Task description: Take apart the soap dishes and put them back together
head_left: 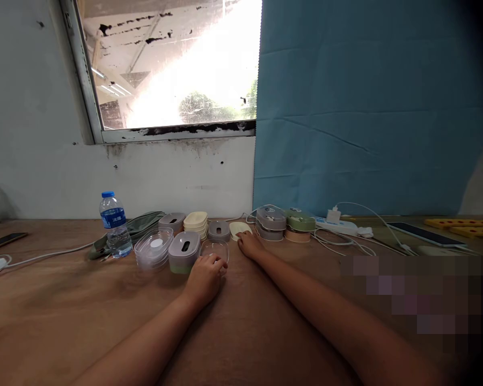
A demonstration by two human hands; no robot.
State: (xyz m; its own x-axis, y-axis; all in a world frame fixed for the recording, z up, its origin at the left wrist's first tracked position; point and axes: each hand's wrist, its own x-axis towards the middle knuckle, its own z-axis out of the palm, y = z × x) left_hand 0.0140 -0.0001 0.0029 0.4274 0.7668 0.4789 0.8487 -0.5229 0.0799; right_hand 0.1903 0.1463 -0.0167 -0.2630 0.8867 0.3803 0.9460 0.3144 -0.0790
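My left hand (205,279) has its fingers curled over the near edge of a clear plastic lid (214,247) on the table. My right hand (250,245) reaches farther forward, its fingers closed at the near side of a cream oval tray (239,229). Left of the clear lid stands a grey-and-green oval box (184,252) with a dark slot. A stack of clear lids (153,249) lies beside it. Behind are a cream stack of trays (196,222) and grey slotted lids (219,230). The undersides of both hands are hidden.
Grey (270,220) and green-and-orange boxes (300,222) stand right of my right hand. Beyond them are a power strip (338,226), white cables and a phone (426,234). At left stand a water bottle (115,230) and a grey-green pouch (140,228). The wall closes off the back.
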